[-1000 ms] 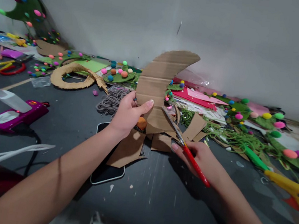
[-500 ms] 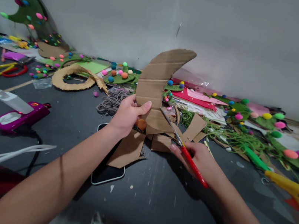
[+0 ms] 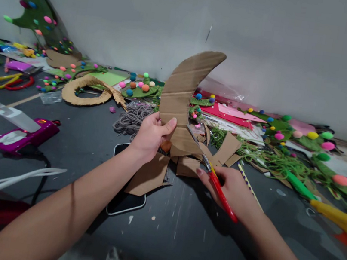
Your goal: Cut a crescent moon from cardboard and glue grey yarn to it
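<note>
A brown cardboard crescent stands upright in the middle of the head view, its tip curving to the upper right. My left hand is closed on its lower left edge, thumb on the near face. In my right hand are scissors with red handles, their blades pointing up and left to the crescent's lower right edge. Whether the blades are parted there I cannot make out. Under the crescent lie cardboard scraps, partly over a dark phone.
Behind are a coiled cardboard ring, grey cord, green yarn and felt pieces with pompoms. On the left are a purple power strip and yellow-and-red scissors. A yellow glue gun lies at right.
The crescent has risen slightly and tilted a little, still in my left hand. The scissors remain at its lower right edge, shifted only slightly. The view has moved a little.
</note>
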### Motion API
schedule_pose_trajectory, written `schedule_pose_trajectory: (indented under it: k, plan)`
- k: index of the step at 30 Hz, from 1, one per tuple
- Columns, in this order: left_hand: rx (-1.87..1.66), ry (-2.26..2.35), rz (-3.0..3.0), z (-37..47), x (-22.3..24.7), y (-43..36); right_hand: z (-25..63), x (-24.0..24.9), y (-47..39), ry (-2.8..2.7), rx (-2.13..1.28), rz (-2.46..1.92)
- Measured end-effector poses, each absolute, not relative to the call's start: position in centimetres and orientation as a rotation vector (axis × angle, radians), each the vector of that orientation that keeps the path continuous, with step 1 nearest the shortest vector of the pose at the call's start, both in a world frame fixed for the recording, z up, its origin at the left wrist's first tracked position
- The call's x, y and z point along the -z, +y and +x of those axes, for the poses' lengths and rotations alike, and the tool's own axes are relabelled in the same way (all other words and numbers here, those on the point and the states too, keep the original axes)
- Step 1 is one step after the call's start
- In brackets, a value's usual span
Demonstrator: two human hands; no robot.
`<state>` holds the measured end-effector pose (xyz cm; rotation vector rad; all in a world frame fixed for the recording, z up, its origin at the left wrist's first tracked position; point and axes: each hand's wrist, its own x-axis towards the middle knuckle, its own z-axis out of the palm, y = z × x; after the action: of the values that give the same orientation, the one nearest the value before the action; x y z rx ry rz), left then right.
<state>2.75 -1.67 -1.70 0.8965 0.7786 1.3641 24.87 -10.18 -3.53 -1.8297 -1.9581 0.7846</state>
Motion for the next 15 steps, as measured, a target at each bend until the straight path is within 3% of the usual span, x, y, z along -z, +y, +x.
schedule_pose_trajectory:
  k: [8,15]
  plan:
    - [-1.385,0.777,0.894,2.9,2.07,-1.84,24.82,4.04,-9.97,-1.958,-0.525,-1.939]
    - [-1.36,0.776,0.886,2.73,1.88,-1.75,25.29,3.39,-9.85,-1.975,-0.708,-1.802]
